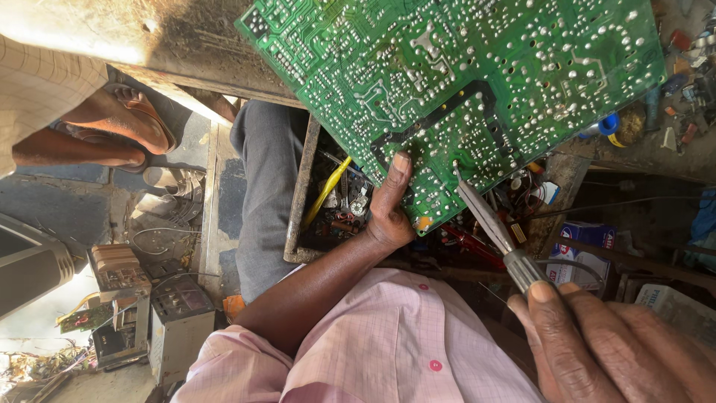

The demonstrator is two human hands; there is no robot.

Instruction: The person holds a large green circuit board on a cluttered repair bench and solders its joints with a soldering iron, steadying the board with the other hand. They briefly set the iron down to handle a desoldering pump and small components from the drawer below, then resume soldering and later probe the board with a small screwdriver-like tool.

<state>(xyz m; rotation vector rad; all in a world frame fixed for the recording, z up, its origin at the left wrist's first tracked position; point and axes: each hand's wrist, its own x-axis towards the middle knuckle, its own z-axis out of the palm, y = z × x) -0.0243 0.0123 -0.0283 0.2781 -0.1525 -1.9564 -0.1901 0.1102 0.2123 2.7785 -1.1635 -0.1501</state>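
A large green circuit board is held up with its solder side facing me, tilted across the upper middle of the view. My left hand grips its lower edge, thumb pressed on the solder side. My right hand, at the lower right, is closed around the grey handle of a thin metal-tipped tool, likely a soldering iron. The tool's tip touches a solder joint near the board's lower edge, just right of my left thumb. My pink shirt sleeve fills the bottom centre.
Under the board, an open wooden drawer holds wires, a yellow lead and small parts. Another person's sandalled foot is at the left. Blue-and-white boxes sit at the right. Old electronic units stand at the lower left.
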